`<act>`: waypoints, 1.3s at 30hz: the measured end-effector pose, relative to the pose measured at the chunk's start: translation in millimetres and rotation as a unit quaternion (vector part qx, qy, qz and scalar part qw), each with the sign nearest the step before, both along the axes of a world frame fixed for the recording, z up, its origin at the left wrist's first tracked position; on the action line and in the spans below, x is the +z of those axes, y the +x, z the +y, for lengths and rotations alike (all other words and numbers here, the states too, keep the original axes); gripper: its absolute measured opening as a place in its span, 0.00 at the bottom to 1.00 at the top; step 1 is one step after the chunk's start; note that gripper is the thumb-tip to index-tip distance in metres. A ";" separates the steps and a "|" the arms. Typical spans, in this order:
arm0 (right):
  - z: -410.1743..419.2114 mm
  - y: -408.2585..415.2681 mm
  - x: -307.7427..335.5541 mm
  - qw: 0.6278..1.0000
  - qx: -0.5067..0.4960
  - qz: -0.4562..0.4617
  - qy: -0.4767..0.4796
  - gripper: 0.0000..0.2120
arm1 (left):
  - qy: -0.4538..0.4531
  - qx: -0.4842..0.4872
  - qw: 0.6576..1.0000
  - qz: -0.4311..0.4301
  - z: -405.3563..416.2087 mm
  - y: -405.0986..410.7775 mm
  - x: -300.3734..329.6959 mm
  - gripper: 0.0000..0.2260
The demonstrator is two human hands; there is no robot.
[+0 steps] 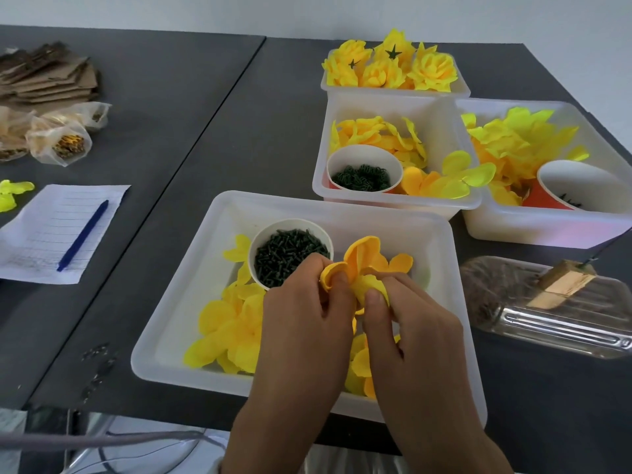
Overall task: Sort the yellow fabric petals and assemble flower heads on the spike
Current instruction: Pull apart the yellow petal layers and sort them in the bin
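Holding both hands together over the near white tray (178, 323), you've got an orange-yellow petal piece (364, 260) pinched between them. Your left hand (304, 323) comes in knuckles up, fingers curled on the petal's left lobe, thumb pressed on top. Your right hand (410, 323) mirrors it, thumb and fingers clamped on the lower right lobe. The petal sits just above the tray, right beside the paper cup of dark green bits (290, 254) inside it. More loose yellow petals (225, 333) lie in the tray under your wrists.
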State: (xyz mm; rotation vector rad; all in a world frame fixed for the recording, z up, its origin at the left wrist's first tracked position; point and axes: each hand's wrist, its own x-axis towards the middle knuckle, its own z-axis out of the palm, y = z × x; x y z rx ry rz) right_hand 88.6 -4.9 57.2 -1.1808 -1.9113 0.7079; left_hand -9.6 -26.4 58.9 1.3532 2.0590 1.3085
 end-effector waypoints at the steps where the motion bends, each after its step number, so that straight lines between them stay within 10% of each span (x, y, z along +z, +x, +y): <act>1: -0.2 -0.1 -0.4 1.000 -0.001 0.001 0.000 0.13 | 0.000 0.000 1.000 -0.004 0.0 -0.5 -0.6 0.13; 30: 14.3 5.7 -4.4 0.994 0.068 0.022 0.077 0.11 | 0.041 -0.058 0.993 0.095 21.1 -9.0 16.7 0.04; 39: 6.4 4.0 -6.9 0.993 0.058 -0.027 0.096 0.14 | 0.027 -0.072 0.996 -0.043 23.4 -15.4 12.5 0.04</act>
